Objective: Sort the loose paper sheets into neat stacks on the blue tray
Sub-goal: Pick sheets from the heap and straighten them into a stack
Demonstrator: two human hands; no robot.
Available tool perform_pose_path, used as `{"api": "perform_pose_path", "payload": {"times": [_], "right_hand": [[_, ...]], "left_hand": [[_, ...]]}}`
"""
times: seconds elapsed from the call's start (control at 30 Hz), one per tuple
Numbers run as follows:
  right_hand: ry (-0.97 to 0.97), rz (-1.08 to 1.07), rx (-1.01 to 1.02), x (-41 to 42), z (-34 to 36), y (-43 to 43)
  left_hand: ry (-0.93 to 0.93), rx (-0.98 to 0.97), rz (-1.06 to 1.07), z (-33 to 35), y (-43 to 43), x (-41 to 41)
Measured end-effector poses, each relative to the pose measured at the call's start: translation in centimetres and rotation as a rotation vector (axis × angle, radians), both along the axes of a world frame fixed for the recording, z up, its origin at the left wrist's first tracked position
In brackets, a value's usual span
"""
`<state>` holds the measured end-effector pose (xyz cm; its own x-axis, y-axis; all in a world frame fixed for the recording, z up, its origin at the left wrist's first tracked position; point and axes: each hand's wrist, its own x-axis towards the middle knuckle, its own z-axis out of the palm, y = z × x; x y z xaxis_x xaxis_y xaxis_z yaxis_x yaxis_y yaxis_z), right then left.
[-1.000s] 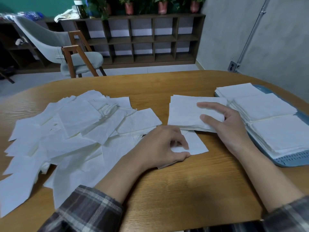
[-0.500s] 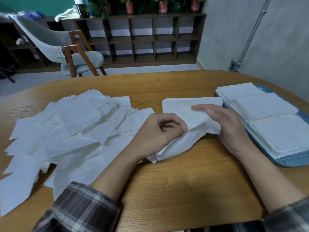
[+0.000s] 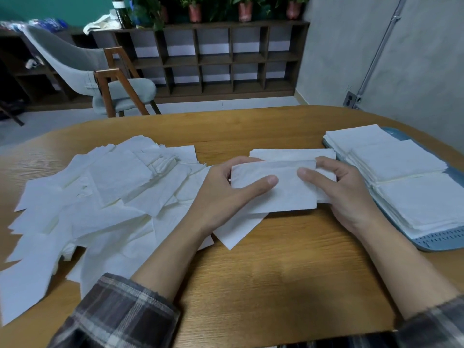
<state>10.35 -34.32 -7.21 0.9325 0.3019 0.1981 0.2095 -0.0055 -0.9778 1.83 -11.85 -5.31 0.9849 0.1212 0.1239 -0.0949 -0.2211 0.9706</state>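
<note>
Holding one white sheet [image 3: 283, 194] between both your hands, over the worktop [image 3: 276, 272].
Your left hand [image 3: 226, 194] and right hand [image 3: 344, 194] each pinch an end of it, thumbs on top, fingers curled beneath. Behind it a small stack [image 3: 291, 154] lies on the wood, its near part hidden by the sheet and your right hand; another single sheet [image 3: 233, 232] pokes out under your left wrist. The loose pile [image 3: 105, 197] spreads to your left, overlapping and askew. To your right the blue tray [image 3: 442, 242] carries three squared stacks [image 3: 401, 162], set in a row from far to near, each touching the next.
</note>
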Motion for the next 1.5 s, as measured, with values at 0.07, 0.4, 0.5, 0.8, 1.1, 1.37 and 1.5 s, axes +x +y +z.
{"api": "perform_pose_path", "payload": {"times": [0.07,0.4,0.5,0.8,1.1,1.37,1.5], "right_hand": [[0.026,0.041,0.021,0.1,0.0,-0.1],[0.078,0.244,-0.006,-0.9,0.2,0.5],[0.085,0.197,-0.024,-1.2,0.4,0.7],[0.092,0.180,0.213,-1.1,1.0,0.9],[-0.026,0.116,0.017,-0.2,0.2,0.7],[-0.037,0.133,-0.056,-0.1,-0.1,0.2],[-0.100,-0.105,-0.050,0.4,-0.3,-0.2]], "left_hand": [[-0.008,0.012,0.071,-0.4,0.3,0.3],[-0.036,-0.109,0.150,-0.8,-0.4,0.6],[-0.066,-0.094,0.142,-1.0,-0.6,0.5],[-0.126,0.044,0.274,-1.0,-1.0,0.5],[0.056,-0.012,0.107,-0.6,-0.1,0.4],[-0.039,0.140,0.050,-1.8,0.0,0.8],[-0.085,0.512,0.119,-2.0,0.1,0.8]]}}
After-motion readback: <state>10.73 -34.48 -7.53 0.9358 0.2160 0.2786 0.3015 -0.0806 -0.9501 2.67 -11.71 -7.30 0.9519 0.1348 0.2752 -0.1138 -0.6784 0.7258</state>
